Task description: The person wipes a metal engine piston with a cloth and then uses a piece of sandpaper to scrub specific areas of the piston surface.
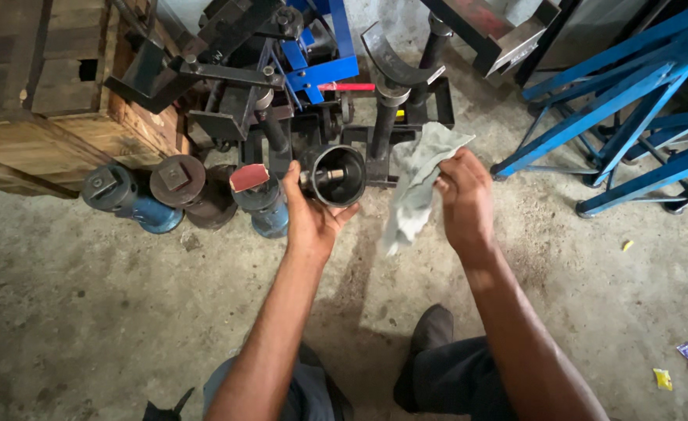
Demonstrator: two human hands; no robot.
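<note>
Grey cloth [416,183], crumpled and hanging in a loose fold, was pinched in the right hand [462,201], whose fingers were curled tight around its upper part. A black metal cup [338,175] with a round open mouth and a central stem inside was gripped by the left hand [305,214]; the thumb was laid along its near rim and the remaining fingers were wrapped underneath, so the hand was closed firmly on it. The cup was held above the concrete floor [110,312], just left of the cloth, its opening turned toward the camera. The two hands were kept near each other but apart, the cloth hanging between them and the cup's right edge.

Behind the cup, black steel machine parts [383,117] and a blue bracket [321,74] were seen. To the left, blue cylindrical pieces [130,201] were stood on the floor beside a rusty brown one [179,181], and a wooden crate [56,86] was set further left. Blue metal stands [640,101] were placed at the right. Small scraps of wrapper [662,379] were scattered at the lower right. The person's knees and a dark shoe [431,329] were visible below.
</note>
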